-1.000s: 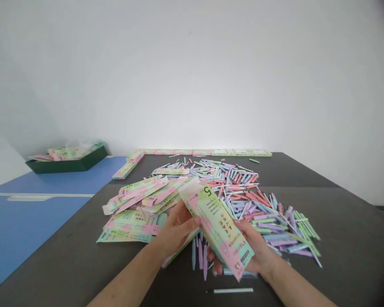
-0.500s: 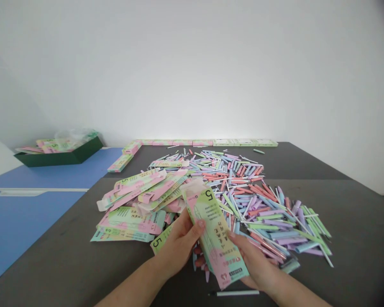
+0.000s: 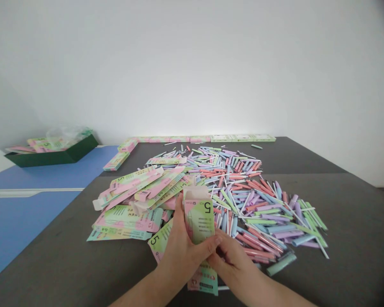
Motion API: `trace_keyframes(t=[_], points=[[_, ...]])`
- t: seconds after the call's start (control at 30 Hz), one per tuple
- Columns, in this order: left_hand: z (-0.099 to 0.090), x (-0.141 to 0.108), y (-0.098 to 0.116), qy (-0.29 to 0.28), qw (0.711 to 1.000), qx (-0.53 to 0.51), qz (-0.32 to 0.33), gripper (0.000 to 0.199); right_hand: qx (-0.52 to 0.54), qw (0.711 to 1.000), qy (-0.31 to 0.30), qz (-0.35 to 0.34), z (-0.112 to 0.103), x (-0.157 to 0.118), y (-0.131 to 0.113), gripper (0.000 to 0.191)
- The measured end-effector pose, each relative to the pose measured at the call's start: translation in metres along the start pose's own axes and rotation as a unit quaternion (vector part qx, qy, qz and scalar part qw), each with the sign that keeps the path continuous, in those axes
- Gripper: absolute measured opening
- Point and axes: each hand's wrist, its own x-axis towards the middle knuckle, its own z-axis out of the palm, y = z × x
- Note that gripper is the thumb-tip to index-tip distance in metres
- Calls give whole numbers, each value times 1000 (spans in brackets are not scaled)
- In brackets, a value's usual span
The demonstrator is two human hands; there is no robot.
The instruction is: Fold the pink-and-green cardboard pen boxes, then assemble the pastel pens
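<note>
from here the left hand (image 3: 185, 251) and right hand (image 3: 233, 258) are pinching one open-flapped carton (image 3: 200, 215) at near centre, finished-looking boxes (image 3: 179, 139) are lining the table's (image 3: 355, 238) far edge, and piled cartons (image 3: 131, 213) left and loose pens (image 3: 268, 211) right are seemingly remaining.

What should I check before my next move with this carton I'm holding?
1. Left hand wrapped around the carton: ok.
2. Right hand has a firm grip: cannot tell; it is at the carton's right edge.
3. Upper flap raised: ok.
4. Carton's contents known: cannot tell, the inside is hidden.
5. Loose pens in view to the carton's right: ok.
6. Nearest white stick fully visible: not ok, partly covered.
</note>
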Motion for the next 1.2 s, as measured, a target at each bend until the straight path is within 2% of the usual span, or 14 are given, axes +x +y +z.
trace_keyframes(t=[0.03, 0.17, 0.3, 0.4, 0.5, 0.57, 0.63, 0.73, 0.9, 1.1, 1.2], points=[[1, -1, 1, 1, 1000, 16, 0, 105, -11, 1000, 6, -13, 2, 1, -1, 12], [5, -3, 4, 14, 996, 82, 14, 101, -4, 998, -14, -57, 6, 2, -9, 35], [-1, -1, 6, 7, 994, 108, 10, 92, -20, 999, -25, -39, -1, -3, -8, 34], [-11, 3, 10, -19, 995, 96, 14, 88, 31, 999, 11, -11, -13, -6, -1, 35], [-20, 5, 14, -70, 993, 87, 27, 82, 110, 991, 67, -25, -23, 0, -3, 38], [-23, 4, 17, -104, 988, 104, 56, 76, 109, 989, 98, -34, -29, 7, -11, 37], [-23, 2, 18, -111, 980, 133, 101, 72, 73, 991, 110, -29, -34, 12, -21, 36], [-23, -1, 18, -99, 970, 159, 153, 70, 34, 993, 100, -47, -39, 15, -28, 38], [-23, -2, 13, -115, 957, 186, 189, 79, 42, 992, 89, -85, -39, 11, -18, 40], [-22, -3, 11, -152, 947, 201, 197, 83, 61, 996, 52, -32, -42, 8, -15, 48], [-22, -2, 10, -163, 945, 208, 194, 83, 74, 996, 34, -21, -42, 8, -13, 44]])
